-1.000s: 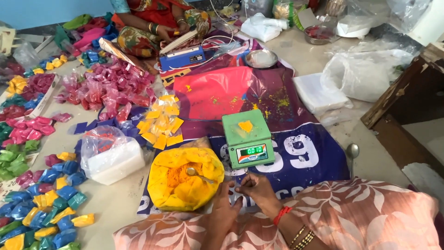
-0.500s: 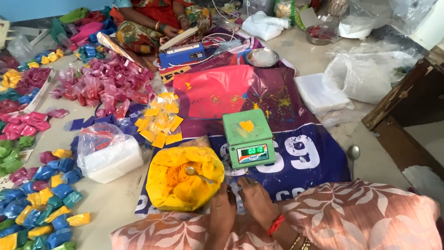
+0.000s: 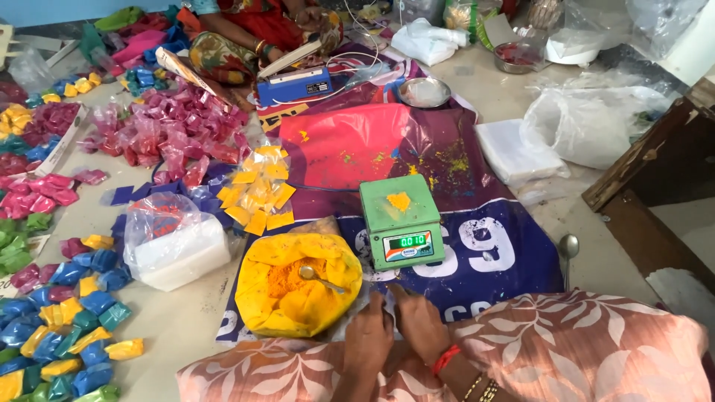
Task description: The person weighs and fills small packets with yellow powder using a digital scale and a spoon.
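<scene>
Fingers of both hands are drawn together at their tips, the left hand [image 3: 367, 336] and right hand [image 3: 419, 325] touching over the near edge of the printed mat [image 3: 477, 246]; what they pinch is hidden. Half a second ago the hands sat lower and further apart. Just left of them, the yellow bag of orange-yellow powder [image 3: 298, 286] lies open with a spoon [image 3: 316, 276] in it, beside the green weighing scale [image 3: 401, 221].
</scene>
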